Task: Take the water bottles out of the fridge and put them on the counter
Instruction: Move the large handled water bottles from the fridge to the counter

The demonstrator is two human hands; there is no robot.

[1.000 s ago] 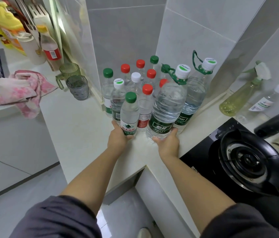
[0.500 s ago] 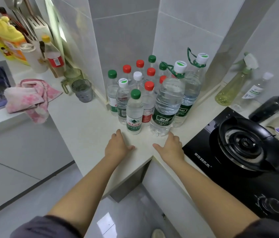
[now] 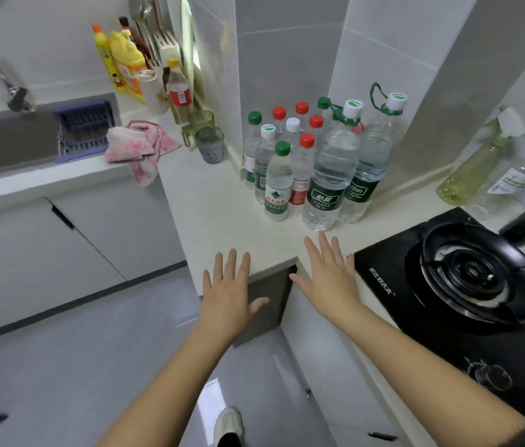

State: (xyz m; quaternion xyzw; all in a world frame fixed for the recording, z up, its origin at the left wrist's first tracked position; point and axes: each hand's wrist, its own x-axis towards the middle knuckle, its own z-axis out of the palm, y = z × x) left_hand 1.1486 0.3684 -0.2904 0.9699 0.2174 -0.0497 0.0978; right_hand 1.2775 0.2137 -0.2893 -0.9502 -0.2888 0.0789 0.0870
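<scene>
1. The water bottles (image 3: 306, 169) are stood upright in a tight cluster on the bench (image 3: 216, 201), packed into its back corner where the tiled walls meet; red, green and white caps are seen among them.
2. At the front of the cluster, a small green-capped bottle (image 3: 277, 185) is set toward the bench's front edge, with a red-capped bottle (image 3: 301, 175) touching it on one side; a large white-capped bottle (image 3: 330, 175) with a green label is placed just beside those, and a second large bottle (image 3: 370, 162) with a green carry loop is stood behind it, nearer the wall.
3. The left hand (image 3: 227, 296) is held flat with fingers spread, its grip apart and nothing clasped; it is seen over the bench's front edge, well clear of the bottles.
4. The right hand (image 3: 328, 275) is likewise spread, its grip apart and nothing in it; its fingertips are near the base of the large white-capped bottle but not touching.
5. A black gas hob (image 3: 467, 279) is set into the bench at the right edge; a pink cloth (image 3: 138, 146) is draped over the left edge by the sink (image 3: 6, 140), and a grey tumbler (image 3: 210, 145) is stood beside the wall.
</scene>
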